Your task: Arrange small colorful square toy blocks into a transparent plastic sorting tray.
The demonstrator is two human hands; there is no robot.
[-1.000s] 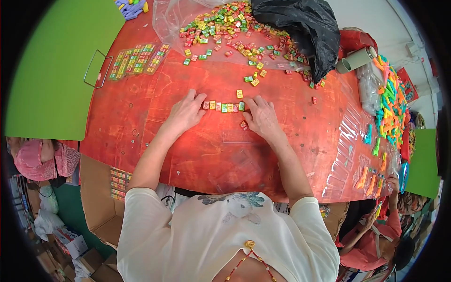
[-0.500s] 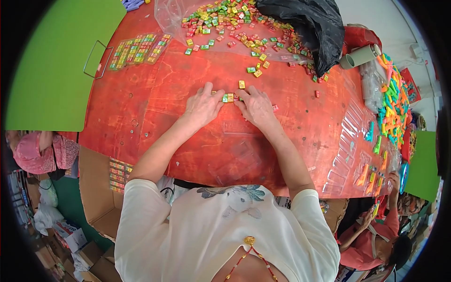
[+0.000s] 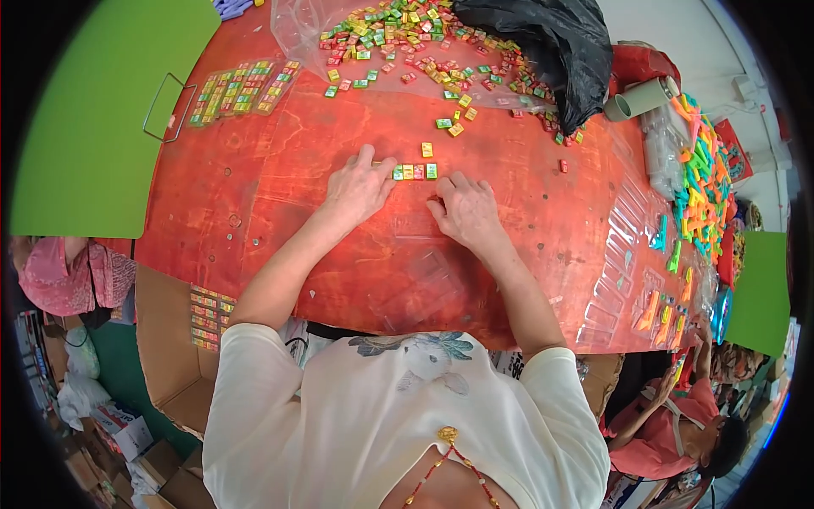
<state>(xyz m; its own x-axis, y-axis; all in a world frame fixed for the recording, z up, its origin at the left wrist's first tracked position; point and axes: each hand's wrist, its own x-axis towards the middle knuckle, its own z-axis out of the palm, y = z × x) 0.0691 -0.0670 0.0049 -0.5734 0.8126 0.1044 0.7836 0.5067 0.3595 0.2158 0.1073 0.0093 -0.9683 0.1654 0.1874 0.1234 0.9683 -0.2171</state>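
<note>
A short row of small coloured boxes (image 3: 415, 172), green, yellow and red, lies on the red table in front of me. My left hand (image 3: 360, 188) grips the row's left end with bent fingers, hiding part of it. Just to the right of the row, apart from it, my right hand (image 3: 465, 210) rests on the table with curled fingers; whatever is under them is hidden. One loose yellow box (image 3: 427, 150) lies just beyond the row. Nearer to me is a clear plastic tray (image 3: 424, 288), hard to make out against the red.
Many loose boxes (image 3: 381, 34) spill over plastic film at the far side, beside a black bag (image 3: 577, 59). Filled blister trays (image 3: 233, 93) lie at far left. A cup (image 3: 649, 97), bright plastic pieces (image 3: 704, 187) and a co-worker (image 3: 670, 424) are at right.
My right hand has drawn away from the row to the right, exposing its right end. The loose red box that lay beside that hand is now out of sight.
</note>
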